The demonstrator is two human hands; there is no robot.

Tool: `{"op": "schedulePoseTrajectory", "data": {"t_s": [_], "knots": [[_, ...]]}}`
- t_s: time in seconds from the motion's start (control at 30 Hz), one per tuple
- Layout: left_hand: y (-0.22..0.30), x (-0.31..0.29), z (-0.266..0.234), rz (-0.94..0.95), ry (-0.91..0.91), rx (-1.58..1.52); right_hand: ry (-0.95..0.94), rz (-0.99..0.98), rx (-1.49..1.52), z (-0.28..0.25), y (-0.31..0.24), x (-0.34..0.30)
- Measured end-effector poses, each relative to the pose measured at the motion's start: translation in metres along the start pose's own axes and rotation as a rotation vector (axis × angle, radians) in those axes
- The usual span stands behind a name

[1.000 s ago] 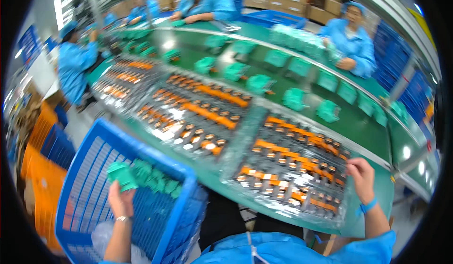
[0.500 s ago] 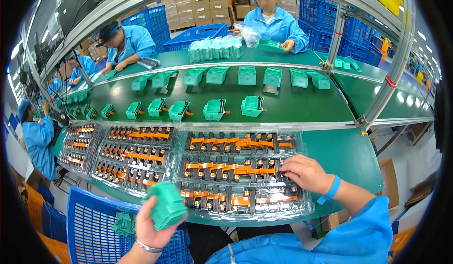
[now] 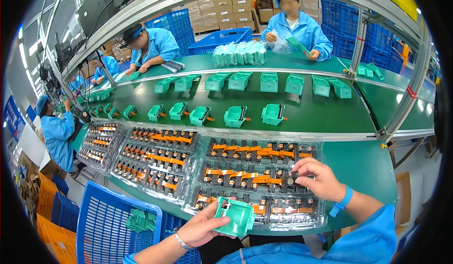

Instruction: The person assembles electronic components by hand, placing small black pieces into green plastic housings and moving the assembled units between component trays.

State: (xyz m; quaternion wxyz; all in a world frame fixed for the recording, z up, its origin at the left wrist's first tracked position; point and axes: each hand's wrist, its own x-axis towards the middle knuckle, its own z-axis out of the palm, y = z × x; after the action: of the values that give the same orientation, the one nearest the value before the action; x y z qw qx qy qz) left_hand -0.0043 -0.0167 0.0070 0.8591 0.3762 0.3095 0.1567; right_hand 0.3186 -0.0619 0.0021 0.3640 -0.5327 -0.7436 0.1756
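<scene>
My left hand (image 3: pixel 200 228) grips a green plastic housing (image 3: pixel 239 217), its hollow side turned up, above the near edge of a clear plastic tray (image 3: pixel 322 220). Rows of small black parts with orange ribbon cables (image 3: pixel 240 174) fill that tray. At the right end of its middle row, my right hand (image 3: pixel 323 181) pinches a small black part (image 3: pixel 292 177) between thumb and fingers. Whether this part has fully left its slot is hard to tell. A blue band circles my right wrist.
More filled clear trays (image 3: pixel 155 158) lie to the left. Beyond them a green conveyor (image 3: pixel 188 106) carries rows of green housings (image 3: pixel 269 82). A blue crate (image 3: pixel 118 195) with green parts stands at lower left. Metal posts (image 3: pixel 401 108) frame the bench; co-workers sit across and at left.
The green housing has moved right, over the tray's near edge, and turned hollow side up. My right hand has drawn back slightly, with a black part now visible in its fingers. The view has shifted.
</scene>
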Motion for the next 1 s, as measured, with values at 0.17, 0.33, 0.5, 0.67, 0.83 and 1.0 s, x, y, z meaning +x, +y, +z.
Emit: {"op": "schedulePoseTrajectory", "data": {"t_s": [0.17, 0.33, 0.5, 0.67, 0.83, 1.0], "knots": [[-0.017, 0.001, -0.013, -0.106, -0.156, -0.006, -0.385, 0.144, 1.046, 0.029, -0.044, 0.036], [-0.007, 0.003, -0.005, -0.159, -0.164, -0.027, -0.687, 0.145, 1.057, 0.077, -0.044, 0.052], [-0.006, 0.007, -0.010, 0.065, -0.110, -0.192, -0.304, 0.348, 0.998, 0.088, -0.041, 0.055], [-0.013, 0.010, -0.006, 0.402, 0.314, 0.117, -0.124, 0.365, 0.965, 0.097, -0.047, 0.054], [-0.016, 0.012, -0.012, 0.606, 0.408, 0.117, -0.093, 0.352, 1.062, 0.101, -0.052, 0.051], [-0.011, 0.010, -0.018, 0.476, 0.421, -0.055, 0.082, 0.226, 1.017, 0.084, -0.052, 0.052]]}}
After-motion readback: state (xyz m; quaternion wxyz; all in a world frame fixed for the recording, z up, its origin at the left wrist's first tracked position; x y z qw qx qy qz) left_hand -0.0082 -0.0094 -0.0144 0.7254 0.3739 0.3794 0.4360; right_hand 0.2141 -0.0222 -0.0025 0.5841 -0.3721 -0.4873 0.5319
